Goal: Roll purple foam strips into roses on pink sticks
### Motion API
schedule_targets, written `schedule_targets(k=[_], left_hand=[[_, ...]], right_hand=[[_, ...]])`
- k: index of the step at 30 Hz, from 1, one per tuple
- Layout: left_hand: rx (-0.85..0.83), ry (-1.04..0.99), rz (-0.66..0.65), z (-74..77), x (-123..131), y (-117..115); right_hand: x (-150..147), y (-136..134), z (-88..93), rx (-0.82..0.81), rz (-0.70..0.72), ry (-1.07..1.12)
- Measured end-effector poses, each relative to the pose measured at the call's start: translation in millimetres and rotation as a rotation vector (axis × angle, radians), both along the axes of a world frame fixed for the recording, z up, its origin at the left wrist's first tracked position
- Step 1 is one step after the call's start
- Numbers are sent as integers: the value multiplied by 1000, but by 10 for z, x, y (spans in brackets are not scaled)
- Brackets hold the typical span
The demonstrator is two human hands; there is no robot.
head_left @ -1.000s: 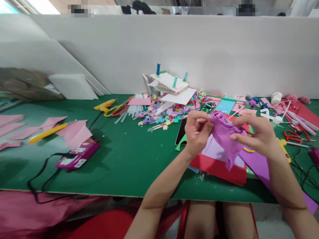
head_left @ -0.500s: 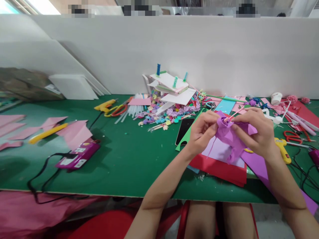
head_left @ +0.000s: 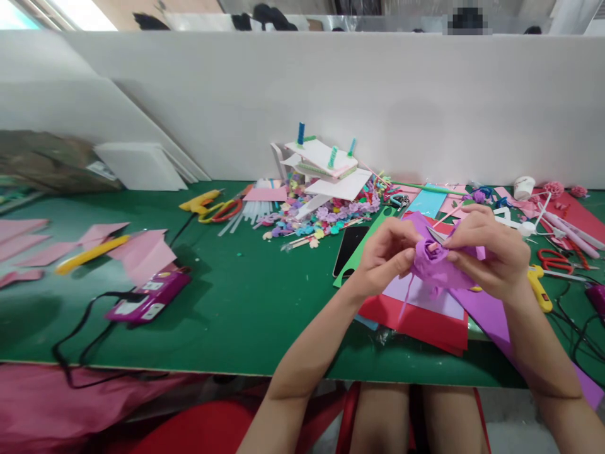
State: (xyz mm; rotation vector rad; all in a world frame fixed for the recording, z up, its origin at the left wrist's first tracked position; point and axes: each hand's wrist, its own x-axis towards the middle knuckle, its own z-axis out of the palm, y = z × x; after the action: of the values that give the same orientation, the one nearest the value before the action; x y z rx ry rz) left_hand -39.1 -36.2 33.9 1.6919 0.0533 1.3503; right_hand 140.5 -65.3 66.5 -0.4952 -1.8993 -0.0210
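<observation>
The left hand at nine o'clock and right hand at three pinch a purple paper rosette held above the red card; squeezing harder could tear its thin folds

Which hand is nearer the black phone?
Left. The left hand sits just right of the black phone; the right hand is farther right, past the purple paper both hold.

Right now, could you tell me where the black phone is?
In the head view, the black phone lies on the green table just left of the left hand, in front of the heap of small flowers.
</observation>
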Motion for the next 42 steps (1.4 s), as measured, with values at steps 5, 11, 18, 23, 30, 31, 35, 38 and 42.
schedule_targets(k=[5, 11, 18, 23, 30, 31, 35, 38, 42], left_hand=[[-4, 29, -111, -5, 3, -17], [110, 1, -74, 11, 6, 40], [170, 6, -59, 37, 1, 70], [122, 5, -29, 41, -6, 57], [107, 38, 67, 24, -1, 57], [89, 38, 88, 18, 0, 55], [40, -15, 220, 12, -3, 8], [59, -58, 242, 37, -4, -66], [68, -50, 260, 85, 9, -138]], right_hand=[[2, -11, 14, 11, 34, -15], [-1, -26, 27, -6, 26, -20], [6, -45, 36, -21, 38, -9], [12, -51, 46, -28, 19, -38], [14, -50, 49, -2, 4, -34], [7, -48, 45, 16, -6, -31], [-31, -40, 28, 124, -101, 2], [-51, -42, 28, 196, -136, 4], [-55, -54, 31, 226, -141, 15]])
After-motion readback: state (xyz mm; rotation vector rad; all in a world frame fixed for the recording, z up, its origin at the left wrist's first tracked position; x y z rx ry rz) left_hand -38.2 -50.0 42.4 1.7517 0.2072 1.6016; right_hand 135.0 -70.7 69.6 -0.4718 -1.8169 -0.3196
